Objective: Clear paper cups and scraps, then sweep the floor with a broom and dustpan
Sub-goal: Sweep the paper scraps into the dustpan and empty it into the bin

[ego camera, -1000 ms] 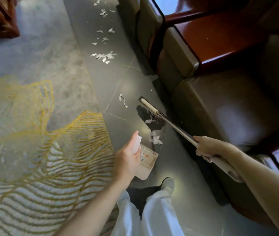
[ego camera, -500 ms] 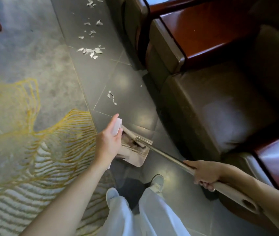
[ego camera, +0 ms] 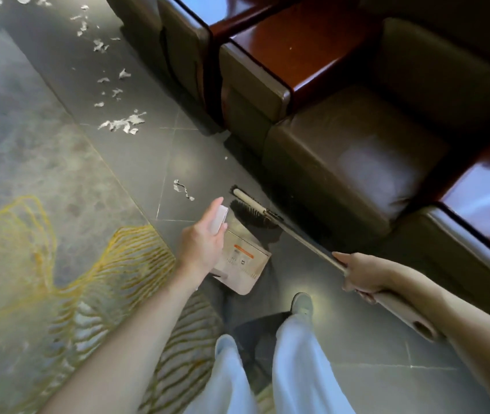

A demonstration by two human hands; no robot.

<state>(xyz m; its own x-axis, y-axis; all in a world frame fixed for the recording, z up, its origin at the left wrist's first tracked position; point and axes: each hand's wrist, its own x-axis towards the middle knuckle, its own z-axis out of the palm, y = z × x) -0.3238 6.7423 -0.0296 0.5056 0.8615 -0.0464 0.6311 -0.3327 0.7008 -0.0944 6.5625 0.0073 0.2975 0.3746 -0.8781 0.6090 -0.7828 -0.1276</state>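
Broom [ego camera: 250,203] has swung out past the dustpan [ego camera: 243,264] gripped in the left hand [ego camera: 203,243]; the right hand [ego camera: 360,274], wrapped round its shaft, should drag the scrap [ego camera: 182,189] beyond in low.

White paper scraps [ego camera: 124,125] dot the dark grey tiled floor [ego camera: 136,168]. The rug [ego camera: 28,234] is mottled grey with curving gold lines. The dustpan [ego camera: 246,264] is beige with an orange-topped label [ego camera: 242,254]; the broom [ego camera: 252,209] has black bristles and a silver shaft. The armchairs [ego camera: 342,162] are dark brown, their wood tops [ego camera: 306,49] reddish-brown.
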